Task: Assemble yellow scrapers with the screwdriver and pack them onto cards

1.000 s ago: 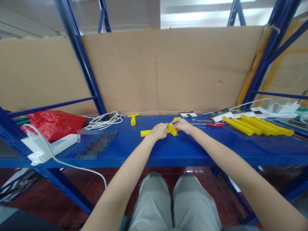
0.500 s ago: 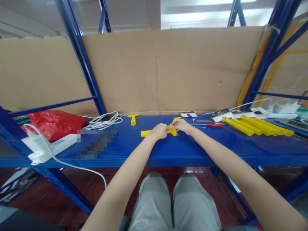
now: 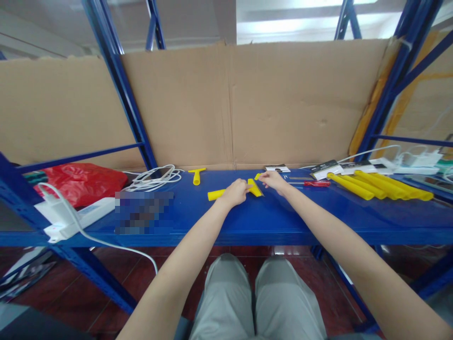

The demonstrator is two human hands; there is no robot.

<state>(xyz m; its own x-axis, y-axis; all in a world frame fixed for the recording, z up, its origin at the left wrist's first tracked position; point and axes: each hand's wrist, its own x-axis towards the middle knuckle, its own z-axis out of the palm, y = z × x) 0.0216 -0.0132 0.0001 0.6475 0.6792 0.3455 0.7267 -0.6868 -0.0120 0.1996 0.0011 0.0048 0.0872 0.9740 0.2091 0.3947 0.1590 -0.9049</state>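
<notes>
Yellow T-shaped tool (image 3: 255, 189) gripped in the left hand (image 3: 236, 192)

The left fingers are wrapped around the tool's handle, whose end is left exposed; its crosspiece is placed between the hands, just above the blue shelf (image 3: 198, 222). The right hand's (image 3: 274, 181) fingers are bent inward, and a small yellow piece (image 3: 258, 176) appears pinched at their tips.

The tool looks light, stiff and smooth, probably plastic, so some slip might be expected. It is best taken around the thick handle; the thin edge of the crosspiece should be avoided. The small piece is best pinched by its sides.

Farther out, one screwdriver (image 3: 316, 183) is seen beyond the right hand, and one second T-shaped piece (image 3: 197, 177) is stood apart on the left. About five yellow tubes (image 3: 354, 187) are laid side by side, though an exact count is prevented by overlap. One red bag (image 3: 85, 183) is also counted.
</notes>
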